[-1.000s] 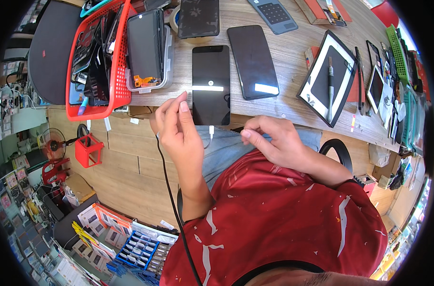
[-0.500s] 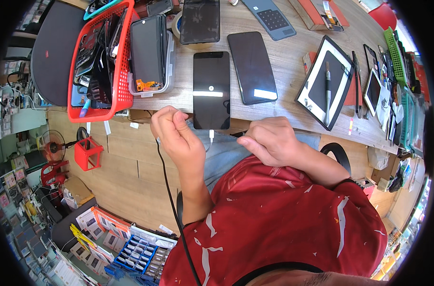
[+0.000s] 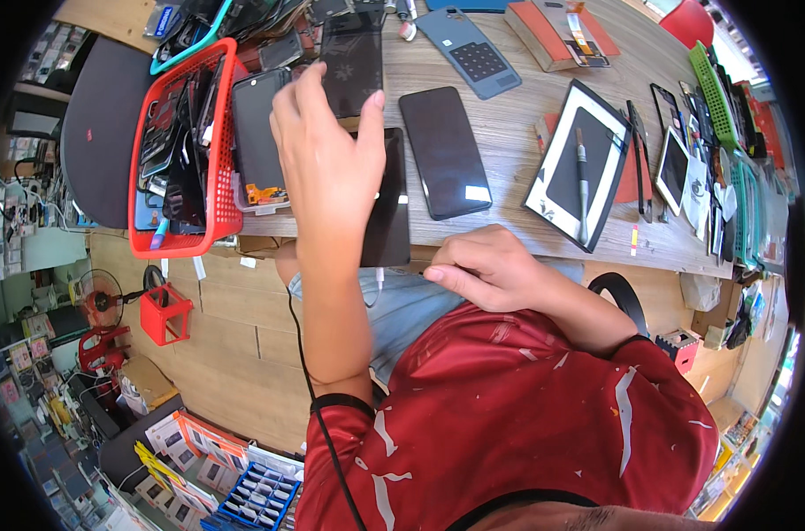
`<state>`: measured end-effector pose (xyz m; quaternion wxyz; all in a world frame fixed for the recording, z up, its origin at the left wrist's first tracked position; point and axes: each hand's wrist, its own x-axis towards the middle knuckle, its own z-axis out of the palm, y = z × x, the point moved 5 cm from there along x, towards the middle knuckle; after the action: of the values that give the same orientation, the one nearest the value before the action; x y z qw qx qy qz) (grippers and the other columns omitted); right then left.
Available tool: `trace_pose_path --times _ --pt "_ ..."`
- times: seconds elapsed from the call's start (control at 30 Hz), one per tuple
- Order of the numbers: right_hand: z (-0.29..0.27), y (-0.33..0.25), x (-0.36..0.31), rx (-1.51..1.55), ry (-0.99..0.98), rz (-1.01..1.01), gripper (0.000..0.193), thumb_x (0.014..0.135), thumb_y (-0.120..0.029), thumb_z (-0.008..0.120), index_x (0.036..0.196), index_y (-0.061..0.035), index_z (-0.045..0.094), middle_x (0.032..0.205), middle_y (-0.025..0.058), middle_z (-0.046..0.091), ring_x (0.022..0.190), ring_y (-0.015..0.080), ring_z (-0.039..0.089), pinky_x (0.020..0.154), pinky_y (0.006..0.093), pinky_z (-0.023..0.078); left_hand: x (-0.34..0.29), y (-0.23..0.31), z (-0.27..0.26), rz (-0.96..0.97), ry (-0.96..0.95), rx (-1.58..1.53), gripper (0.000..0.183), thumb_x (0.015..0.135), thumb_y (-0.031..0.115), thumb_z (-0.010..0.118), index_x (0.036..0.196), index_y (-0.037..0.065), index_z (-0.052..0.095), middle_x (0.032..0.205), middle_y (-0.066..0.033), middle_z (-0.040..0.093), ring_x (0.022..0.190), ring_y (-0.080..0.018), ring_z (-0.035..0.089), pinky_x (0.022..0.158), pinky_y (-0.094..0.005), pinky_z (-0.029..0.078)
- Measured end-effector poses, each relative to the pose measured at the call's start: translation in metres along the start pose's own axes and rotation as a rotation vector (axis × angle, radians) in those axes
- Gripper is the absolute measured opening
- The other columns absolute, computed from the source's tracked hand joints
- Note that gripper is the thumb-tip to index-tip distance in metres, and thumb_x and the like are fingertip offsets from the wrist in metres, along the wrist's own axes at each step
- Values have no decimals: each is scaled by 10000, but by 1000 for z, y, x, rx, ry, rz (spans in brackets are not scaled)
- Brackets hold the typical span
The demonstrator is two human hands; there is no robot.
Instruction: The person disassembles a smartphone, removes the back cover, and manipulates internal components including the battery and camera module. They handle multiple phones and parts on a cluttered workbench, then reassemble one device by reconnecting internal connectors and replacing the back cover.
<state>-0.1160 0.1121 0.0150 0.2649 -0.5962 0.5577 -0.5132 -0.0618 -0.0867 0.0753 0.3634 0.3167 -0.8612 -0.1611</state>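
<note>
My left hand (image 3: 327,164) reaches over the table, thumb and fingers spread, with nothing visible in it. Its fingertips overlap a dark phone screen (image 3: 354,66) at the back; whether they touch cannot be seen. Below the palm, partly covered, lies a black phone (image 3: 389,226) with a white cable plug (image 3: 380,276) at its near end. Another black phone (image 3: 445,155) lies to its right. Near the table edge my right hand (image 3: 491,270) is closed, fingers curled against the thumb; its inside is hidden. Left of my left hand, phone screens (image 3: 256,133) sit in a clear plastic box (image 3: 270,209).
A red basket (image 3: 230,177) full of phone parts stands at left. A phone back cover (image 3: 469,53) lies at the back. A white-and-black frame (image 3: 544,190) with a brush (image 3: 582,177) on it is at right, near tools and a green basket (image 3: 714,97). A black cable (image 3: 310,380) hangs beside my left arm.
My left hand has moved from the table's front edge forward over the phones, and its curled fingers have spread. My right hand stays near the edge, still curled. The view has shifted slightly.
</note>
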Motion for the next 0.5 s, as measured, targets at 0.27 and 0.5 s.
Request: trace_pose_path --times 0.27,0.5 --pt "-5 -1 1 115 19 31 212 1052 -184 739 947 0 721 762 126 667 645 267 640 623 375 505 44 -5 35 2 -150 162 850 891 461 836 1520 -19 525 1425 -347 591 1338 -490 588 1127 -510 491" --pt "-5 1 0 117 21 45 221 1050 -197 746 950 -2 723 770 121 671 639 250 629 618 375 498 52 -10 41 8 -194 143 929 847 412 867 1572 -3 461 1441 -355 576 1320 -489 612 1100 -514 515"
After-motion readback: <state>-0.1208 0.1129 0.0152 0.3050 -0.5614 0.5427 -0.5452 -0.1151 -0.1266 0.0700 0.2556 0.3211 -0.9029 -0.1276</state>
